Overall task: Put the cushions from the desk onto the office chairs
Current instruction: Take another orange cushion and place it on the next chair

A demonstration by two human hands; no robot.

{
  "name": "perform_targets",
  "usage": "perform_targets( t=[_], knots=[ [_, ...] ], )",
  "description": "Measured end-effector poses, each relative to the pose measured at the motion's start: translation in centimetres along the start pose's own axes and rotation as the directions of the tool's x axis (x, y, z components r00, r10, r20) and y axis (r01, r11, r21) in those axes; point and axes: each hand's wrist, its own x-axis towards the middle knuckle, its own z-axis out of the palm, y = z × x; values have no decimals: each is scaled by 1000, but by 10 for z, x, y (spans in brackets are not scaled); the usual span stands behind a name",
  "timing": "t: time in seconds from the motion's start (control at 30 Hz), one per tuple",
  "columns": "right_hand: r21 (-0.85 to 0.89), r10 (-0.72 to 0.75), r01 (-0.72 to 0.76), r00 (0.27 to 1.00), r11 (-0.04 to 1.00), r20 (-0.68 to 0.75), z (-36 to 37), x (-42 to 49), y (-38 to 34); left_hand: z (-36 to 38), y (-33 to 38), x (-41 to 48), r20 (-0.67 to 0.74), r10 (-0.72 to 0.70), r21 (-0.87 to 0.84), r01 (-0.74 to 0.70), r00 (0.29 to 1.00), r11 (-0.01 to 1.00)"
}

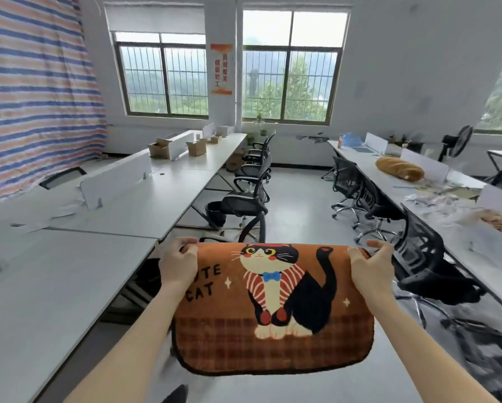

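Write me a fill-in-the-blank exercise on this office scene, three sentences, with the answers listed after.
1. The cushion held in the aisle shows a cartoon ____ wearing a blue bow tie.
2. The left hand and right hand each grip one far ____ of the cushion.
3. The cardboard boxes stand on the desk to the person's ____.

Missing words: cat; corner; left

Bright daylight from the windows (287,65) ahead of me; wide-angle view bends at the edges, the lower right corner blurred.

Orange plaid cat cushion (273,309); white desk (54,286)
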Motion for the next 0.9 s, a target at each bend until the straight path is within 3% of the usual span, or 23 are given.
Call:
perform_targets(
  t=[0.2, 0.37, 0.57, 0.7, 0.9],
  knots=[
    [98, 230, -239, 968, 966, 99, 6, 129, 18, 115, 13, 93, 94, 7, 53, -13, 996, 999],
    [151, 431, -473, 869, 868, 244, 13, 226, 63, 216, 11, 162, 249, -109, 125, 79, 962, 989],
    [35, 340, -365, 894, 930, 292, 46, 342, 119, 325, 18, 239, 380, -194, 173, 136, 904, 975],
    [46, 307, -339, 896, 940, 321, 68, 426, 134, 394, 26, 288, 373, -217, 151, 172, 902, 973],
    [18, 311, -326, 915, 945, 256, 112, 552, 140, 486, 29, 352, 332, -300, 120, 275, 894, 954]
  ],
)
